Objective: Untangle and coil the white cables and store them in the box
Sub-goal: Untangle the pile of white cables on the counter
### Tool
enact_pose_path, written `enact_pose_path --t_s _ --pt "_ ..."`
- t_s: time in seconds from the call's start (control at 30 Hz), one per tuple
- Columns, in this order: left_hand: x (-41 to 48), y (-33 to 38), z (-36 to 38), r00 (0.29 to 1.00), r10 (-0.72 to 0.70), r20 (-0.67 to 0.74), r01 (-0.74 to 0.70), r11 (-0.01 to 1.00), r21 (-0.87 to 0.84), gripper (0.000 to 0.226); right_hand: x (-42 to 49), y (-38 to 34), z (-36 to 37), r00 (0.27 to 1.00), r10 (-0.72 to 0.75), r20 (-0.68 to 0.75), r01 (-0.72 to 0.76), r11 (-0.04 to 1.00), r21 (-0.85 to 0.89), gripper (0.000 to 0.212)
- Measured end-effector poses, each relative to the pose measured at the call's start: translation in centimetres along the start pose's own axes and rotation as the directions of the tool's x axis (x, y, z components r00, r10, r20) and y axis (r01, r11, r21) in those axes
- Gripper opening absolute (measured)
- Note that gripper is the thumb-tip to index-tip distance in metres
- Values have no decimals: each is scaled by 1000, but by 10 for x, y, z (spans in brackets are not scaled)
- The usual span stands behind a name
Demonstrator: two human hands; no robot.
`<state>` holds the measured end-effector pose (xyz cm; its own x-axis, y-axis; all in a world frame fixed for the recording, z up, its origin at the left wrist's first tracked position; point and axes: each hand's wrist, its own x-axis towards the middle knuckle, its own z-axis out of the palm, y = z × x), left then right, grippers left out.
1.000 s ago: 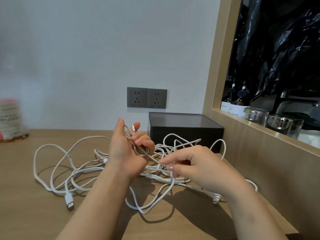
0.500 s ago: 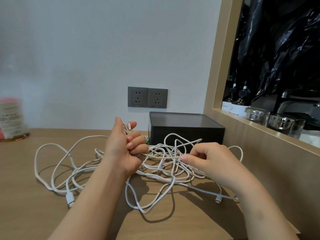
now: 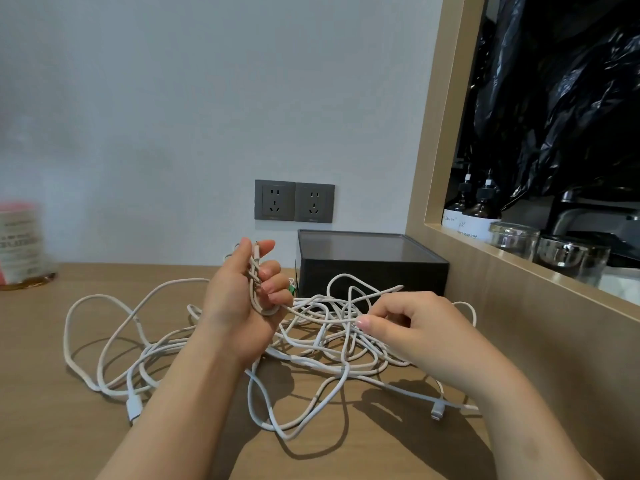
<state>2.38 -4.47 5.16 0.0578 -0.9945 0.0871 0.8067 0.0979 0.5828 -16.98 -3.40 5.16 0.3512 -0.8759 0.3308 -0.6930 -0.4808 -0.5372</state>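
A tangle of white cables [image 3: 343,372] is spread on the desk [image 3: 52,427]. Some loops are gripped in the curled left hand [image 3: 239,306], held up above the pile. One strand is pinched by the right hand [image 3: 426,327]. The black box [image 3: 370,275] is set just behind the pile.

Wooden table [image 3: 52,393], pale wall [image 3: 173,98] behind it. Two grey sockets [image 3: 294,201] side by side on the wall above the table's back edge. Blurred pink-and-white canister [image 3: 20,242] at the back left corner. Wooden frame [image 3: 426,168] along the right edge; on its ledge, two dark pump bottles [image 3: 479,216] with white labels, then two glass jars [image 3: 512,239]. Dark faucet [image 3: 581,211] and crumpled black plastic [image 3: 554,98] behind.
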Motion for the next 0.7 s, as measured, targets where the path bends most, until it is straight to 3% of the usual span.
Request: enact_pose_path --t_s 0.13,0.3,0.4,0.5,0.7 --pt "-1 2 -3 998 -48 32 52 987 -153 31 0 0 1 996 44 77 -42 999 -26 15" --pt "-1 5 -4 999 -37 30 42 984 -175 32 1 2 2 987 159 -19 -160 975 -155 46" --pt "-2 4 -1 1000 8 -18 -8 999 -46 31 0 2 0 982 167 -94 -179 973 -146 43" --pt "-4 1 3 998 54 -27 -51 993 106 29 0 3 0 975 142 -169 -149 988 -33 29" --pt "-9 -5 9 993 118 26 -119 906 407 24 0 -2 -4 954 62 -294 -35 995 95 13"
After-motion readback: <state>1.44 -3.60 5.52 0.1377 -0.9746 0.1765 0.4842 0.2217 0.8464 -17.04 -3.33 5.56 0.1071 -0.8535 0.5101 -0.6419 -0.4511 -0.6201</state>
